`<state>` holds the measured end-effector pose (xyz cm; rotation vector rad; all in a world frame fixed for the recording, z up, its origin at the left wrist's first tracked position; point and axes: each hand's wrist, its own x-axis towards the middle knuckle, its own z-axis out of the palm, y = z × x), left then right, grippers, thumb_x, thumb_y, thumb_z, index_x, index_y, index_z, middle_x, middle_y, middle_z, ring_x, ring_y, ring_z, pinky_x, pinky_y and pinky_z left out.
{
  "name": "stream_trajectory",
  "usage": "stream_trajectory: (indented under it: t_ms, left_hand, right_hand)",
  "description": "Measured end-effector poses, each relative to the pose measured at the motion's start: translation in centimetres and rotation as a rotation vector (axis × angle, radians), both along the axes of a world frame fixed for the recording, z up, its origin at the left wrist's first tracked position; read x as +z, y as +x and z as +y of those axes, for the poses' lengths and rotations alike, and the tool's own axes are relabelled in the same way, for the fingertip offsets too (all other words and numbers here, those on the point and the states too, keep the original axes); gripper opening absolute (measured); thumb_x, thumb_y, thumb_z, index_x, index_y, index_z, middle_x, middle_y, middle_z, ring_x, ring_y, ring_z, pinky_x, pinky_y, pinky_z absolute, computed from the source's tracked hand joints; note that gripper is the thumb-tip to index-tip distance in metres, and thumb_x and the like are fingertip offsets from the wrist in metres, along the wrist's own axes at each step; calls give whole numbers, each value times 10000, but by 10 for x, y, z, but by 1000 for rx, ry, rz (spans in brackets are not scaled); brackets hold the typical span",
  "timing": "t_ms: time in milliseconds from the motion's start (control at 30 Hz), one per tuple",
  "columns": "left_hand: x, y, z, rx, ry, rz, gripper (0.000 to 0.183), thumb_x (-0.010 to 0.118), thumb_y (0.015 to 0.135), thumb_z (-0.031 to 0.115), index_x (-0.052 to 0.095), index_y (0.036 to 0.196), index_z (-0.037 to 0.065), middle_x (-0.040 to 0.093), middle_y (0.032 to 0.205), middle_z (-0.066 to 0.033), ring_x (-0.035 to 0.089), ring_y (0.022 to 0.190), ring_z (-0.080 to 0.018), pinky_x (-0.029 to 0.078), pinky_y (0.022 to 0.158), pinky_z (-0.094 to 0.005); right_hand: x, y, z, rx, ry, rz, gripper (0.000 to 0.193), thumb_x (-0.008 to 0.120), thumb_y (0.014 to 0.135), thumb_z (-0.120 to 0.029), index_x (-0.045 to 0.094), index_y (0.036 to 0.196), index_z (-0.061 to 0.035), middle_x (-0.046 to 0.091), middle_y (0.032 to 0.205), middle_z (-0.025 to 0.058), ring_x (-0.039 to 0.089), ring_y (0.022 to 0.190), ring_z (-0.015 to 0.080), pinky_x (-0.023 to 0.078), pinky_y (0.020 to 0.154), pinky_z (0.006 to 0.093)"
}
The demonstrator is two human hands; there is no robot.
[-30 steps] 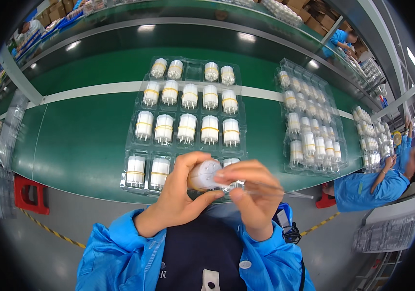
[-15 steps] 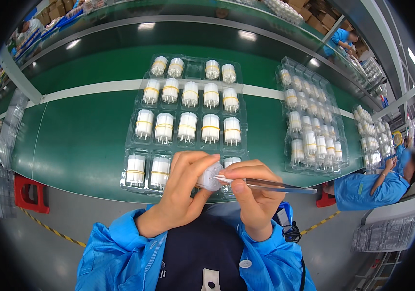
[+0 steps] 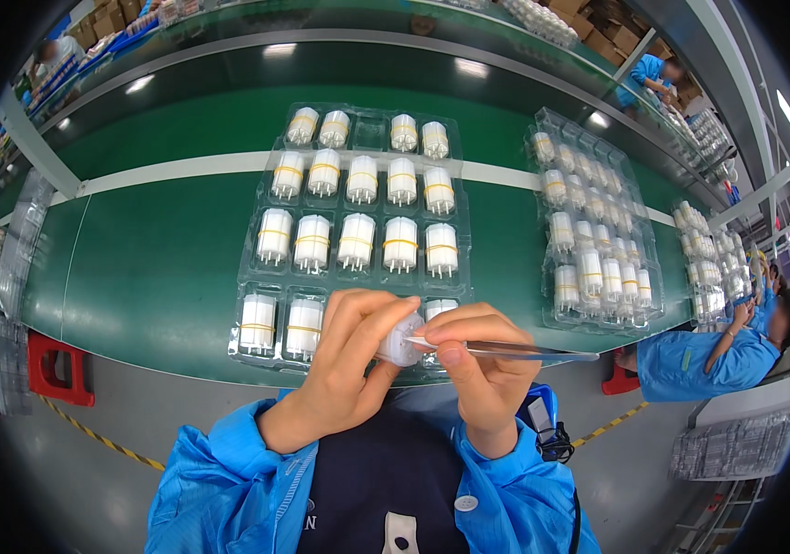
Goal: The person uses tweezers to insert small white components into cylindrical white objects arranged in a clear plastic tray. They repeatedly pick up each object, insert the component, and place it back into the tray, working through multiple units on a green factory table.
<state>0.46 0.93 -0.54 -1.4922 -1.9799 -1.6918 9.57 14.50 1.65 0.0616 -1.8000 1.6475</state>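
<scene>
My left hand (image 3: 347,355) is closed round a white cylindrical part (image 3: 400,340), whose translucent round end is turned to the right. A pair of metal tweezers (image 3: 533,350) is pinched in my right hand (image 3: 487,365), the pale tip touching or very near that end face. Just beyond my hands lies a clear plastic tray (image 3: 245,277) with rows of similar white cylinders (image 3: 356,242), each with an orange-yellow band and metal pins. Part of its nearest row is hidden behind my hands.
Farther right on the green bench (image 3: 155,249) is a second filled tray (image 3: 639,314). Stacked clear trays (image 3: 25,222) stand at the left edge. A red stool (image 3: 58,369) is below the bench. At the right sits a co-worker in blue (image 3: 709,360).
My right hand and the tweezers have shifted very slightly, with the handle end a little lower to the left. The co-worker at the right has raised an arm toward the parts.
</scene>
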Motion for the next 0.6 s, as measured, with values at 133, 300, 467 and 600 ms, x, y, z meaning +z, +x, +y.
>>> stream_trajectory:
  t_ms: [133,300,467,600]
  left_hand:
    - [0,1,0,-9,-4,-6,603,688,661,-109,568,1247,-30,553,1103,-173,529,981,-343,456,823,-398]
    - [1,0,0,-2,-40,21,621,686,654,-116,565,1256,-26,550,1105,-175,529,993,-355,457,833,-407]
    - [-3,-1,-2,-38,-77,-34,612,680,683,-107,555,1276,-18,542,1139,-179,526,1008,-356,455,847,-409]
    - [-2,2,-6,-139,-57,-187,609,672,712,-92,538,1300,-12,537,1165,-179,525,1034,-348,448,872,-404]
  right_hand:
    - [1,-1,1,-5,34,1,83,696,838,5,698,920,18,699,885,157,672,801,218,526,709,302]
    - [9,-2,-1,-59,196,-41,85,698,819,14,694,904,14,693,865,165,671,777,223,523,679,305]
    - [10,-4,6,-22,287,-74,104,704,818,-9,701,921,10,694,877,164,670,793,230,520,686,309]
    - [7,1,12,9,76,-4,124,706,822,-8,710,945,12,698,922,161,664,845,231,518,736,311]
